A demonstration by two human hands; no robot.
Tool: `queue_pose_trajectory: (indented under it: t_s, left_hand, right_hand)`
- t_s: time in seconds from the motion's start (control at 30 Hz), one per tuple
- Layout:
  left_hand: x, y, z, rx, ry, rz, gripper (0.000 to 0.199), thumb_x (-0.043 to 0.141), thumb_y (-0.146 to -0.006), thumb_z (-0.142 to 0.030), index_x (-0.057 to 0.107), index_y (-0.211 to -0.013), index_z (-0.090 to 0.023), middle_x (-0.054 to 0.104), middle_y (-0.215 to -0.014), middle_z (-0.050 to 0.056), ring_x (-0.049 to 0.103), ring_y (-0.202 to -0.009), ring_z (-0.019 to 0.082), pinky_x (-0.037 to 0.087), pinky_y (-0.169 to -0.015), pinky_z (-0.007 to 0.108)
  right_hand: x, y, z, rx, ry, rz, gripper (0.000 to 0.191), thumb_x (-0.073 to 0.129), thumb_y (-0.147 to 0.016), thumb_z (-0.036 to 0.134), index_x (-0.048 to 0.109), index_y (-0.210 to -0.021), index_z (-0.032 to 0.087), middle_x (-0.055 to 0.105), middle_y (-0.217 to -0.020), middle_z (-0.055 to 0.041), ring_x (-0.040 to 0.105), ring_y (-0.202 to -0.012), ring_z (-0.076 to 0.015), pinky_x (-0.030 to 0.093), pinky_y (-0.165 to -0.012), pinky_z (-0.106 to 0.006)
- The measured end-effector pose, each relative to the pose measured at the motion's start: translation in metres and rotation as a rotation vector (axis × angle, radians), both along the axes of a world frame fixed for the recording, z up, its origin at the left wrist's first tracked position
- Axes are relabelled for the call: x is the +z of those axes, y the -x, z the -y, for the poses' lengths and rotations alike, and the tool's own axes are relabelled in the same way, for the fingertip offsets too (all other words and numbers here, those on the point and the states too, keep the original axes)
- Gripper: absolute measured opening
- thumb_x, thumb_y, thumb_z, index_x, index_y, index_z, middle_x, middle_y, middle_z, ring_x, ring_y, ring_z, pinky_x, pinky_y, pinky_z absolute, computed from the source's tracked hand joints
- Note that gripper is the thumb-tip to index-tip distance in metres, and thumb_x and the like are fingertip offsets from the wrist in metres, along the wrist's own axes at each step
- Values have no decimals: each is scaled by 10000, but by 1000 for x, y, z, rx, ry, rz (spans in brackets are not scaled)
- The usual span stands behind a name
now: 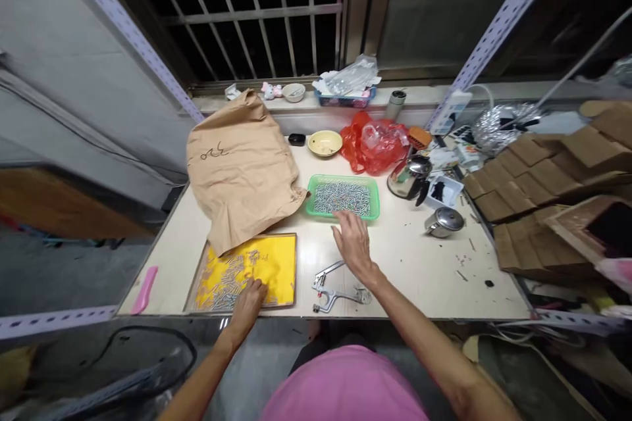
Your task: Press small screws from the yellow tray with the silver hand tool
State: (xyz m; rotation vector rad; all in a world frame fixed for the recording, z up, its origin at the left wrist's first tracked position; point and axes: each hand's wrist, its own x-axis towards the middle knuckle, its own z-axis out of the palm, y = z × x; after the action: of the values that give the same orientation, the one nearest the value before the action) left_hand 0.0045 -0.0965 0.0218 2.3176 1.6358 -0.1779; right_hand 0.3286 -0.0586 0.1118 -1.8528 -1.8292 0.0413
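Observation:
My left hand is over the right part of a yellow-lined tray, its fingertips bent together. Whatever they pinch, if anything, is too small to make out. Many small metal pins lie scattered across the tray's left side. My right hand hovers at the near edge of a green plastic basket, thumb apart from the fingers, with nothing visible in it. Short silvery metal pins fill the basket. Below my right hand, a metal hand plier tool lies on the table with its handles spread.
A large brown paper bag overlaps the tray's back edge. Behind the basket are a yellow bowl and red plastic bags. A kettle and a lidded metal cup stand right. A pink-handled object lies far left.

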Motion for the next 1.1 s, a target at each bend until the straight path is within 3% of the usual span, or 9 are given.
queue_pose_trajectory:
  t_s: [0.13,0.23,0.33,0.43,0.5,0.6,0.77,1.1]
  left_hand:
    - [4,-1,-9,58,-16,108,208,444,-831,-168,584,-685,-214,629,-819,63,565,-897,230,430,-875,360]
    - [14,-19,-9,263,35,262,165,496,-801,-246,626,-715,-194,664,-777,57,624,-817,216,469,-799,329]
    - [16,-53,-3,496,271,494,159,592,-732,-305,676,-785,-181,696,-746,38,659,-741,186,496,-684,269]
    - [6,-89,10,635,567,712,198,657,-682,-304,671,-811,-155,681,-691,23,639,-623,144,507,-585,239]
    - [-3,-109,17,664,642,762,188,681,-666,-287,664,-786,-142,654,-637,7,604,-559,118,499,-534,219]
    - [-15,-127,23,637,665,752,168,692,-670,-286,658,-730,-132,592,-535,-23,532,-470,85,469,-471,192]
    - [-24,-137,22,625,695,668,134,680,-685,-252,653,-701,-121,529,-467,-51,478,-418,67,465,-465,186]
    - [-18,-146,14,556,686,462,158,657,-705,-232,612,-595,-129,497,-438,-46,457,-414,68,410,-462,179]
  right_hand:
    - [-61,2,54,65,287,28,214,477,-928,214,641,-1064,227,621,-998,-74,556,-931,-205,427,-797,-308]
    - [-97,3,97,103,441,62,192,564,-895,284,646,-1061,233,611,-993,-65,551,-927,-209,432,-796,-308]
    - [-115,3,125,130,497,98,254,614,-865,313,628,-1111,249,595,-1032,-70,530,-951,-223,426,-802,-319]
    - [-123,2,134,94,529,156,216,600,-872,267,634,-1084,246,592,-1026,-78,512,-958,-232,412,-793,-323]
    - [-126,2,134,57,547,185,161,582,-883,259,643,-1028,225,595,-1002,-84,503,-949,-234,404,-780,-322]
    - [-128,4,133,35,549,205,126,563,-897,265,636,-983,207,601,-975,-85,491,-940,-231,390,-771,-318]
    - [-129,9,136,-35,528,211,110,573,-897,265,618,-974,202,597,-975,-79,475,-932,-222,366,-754,-313]
    - [-128,11,136,-65,541,200,101,566,-903,263,614,-968,203,601,-981,-74,473,-934,-216,342,-739,-310]
